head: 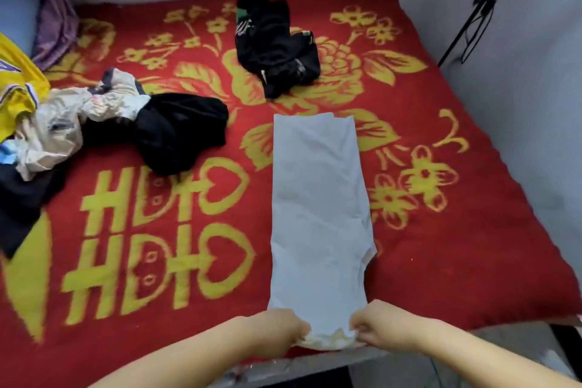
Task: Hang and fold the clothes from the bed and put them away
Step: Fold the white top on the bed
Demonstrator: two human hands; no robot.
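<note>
Both hands, left hand [283, 329] n right hand [382, 329], grip pinching the white shirt [318, 208] hem at the bed [472, 261] edge; uneven lift prob skews the fold.

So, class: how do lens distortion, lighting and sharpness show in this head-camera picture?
Head view: wide-angle lens bows the red blanket's edges; light is flat and even, without glare; detail is soft, smeared on the black clothes; both hands sit low in the frame.

Even, soft indoor light, faint shadows; image slightly soft, wide-angle bending at the edges
</note>
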